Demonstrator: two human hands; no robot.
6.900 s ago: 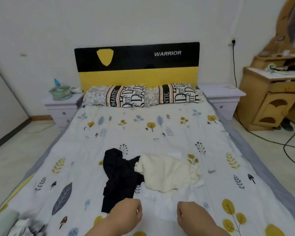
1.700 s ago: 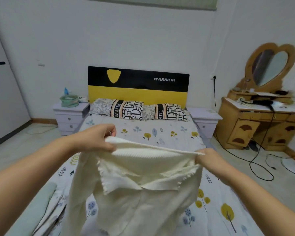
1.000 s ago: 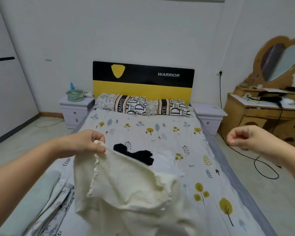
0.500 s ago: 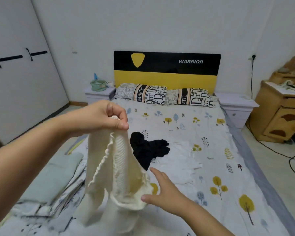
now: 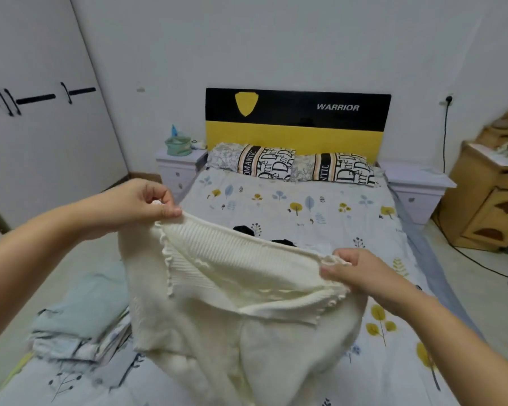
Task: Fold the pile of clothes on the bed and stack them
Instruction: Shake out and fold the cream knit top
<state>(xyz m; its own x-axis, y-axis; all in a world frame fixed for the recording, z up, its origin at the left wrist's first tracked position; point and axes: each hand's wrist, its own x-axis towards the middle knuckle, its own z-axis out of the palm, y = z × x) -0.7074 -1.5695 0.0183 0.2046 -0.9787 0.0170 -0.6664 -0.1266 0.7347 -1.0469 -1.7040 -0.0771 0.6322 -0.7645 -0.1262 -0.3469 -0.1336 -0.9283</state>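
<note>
The headboard (image 5: 296,124) beyond both hands is black above and yellow below, with a yellow shield emblem at its left and the white word "WARRIOR" at its right; the two pillows (image 5: 291,167) under it carry large black lettering, of which "OMANTIC" on one band and "ANTIC" on the other can be read, the rest being broken letter shapes.

The left hand (image 5: 141,205) is raised at the left, forearm reaching in from the lower left edge, fingers curled down and thumb pressed against them, pinching one end of the ribbed band of a cream knitted sweater (image 5: 241,291); the right hand (image 5: 352,272) sits lower and further right, forearm coming from the lower right corner, thumb and fingers pinching the other end of the same band; the band runs taut and slanting between the two hands, which are well apart.

The sweater hangs below the hands, its frilled edges showing, its lower part bunched on the bed (image 5: 320,206); the sheet is white with yellow and blue leaf prints.

Beyond the stretched band, between the hands, a black garment (image 5: 247,229) lies on the bed, mostly hidden; below the left forearm a folded stack of pale green and patterned cloth (image 5: 82,320) rests at the bed's edge.
</note>
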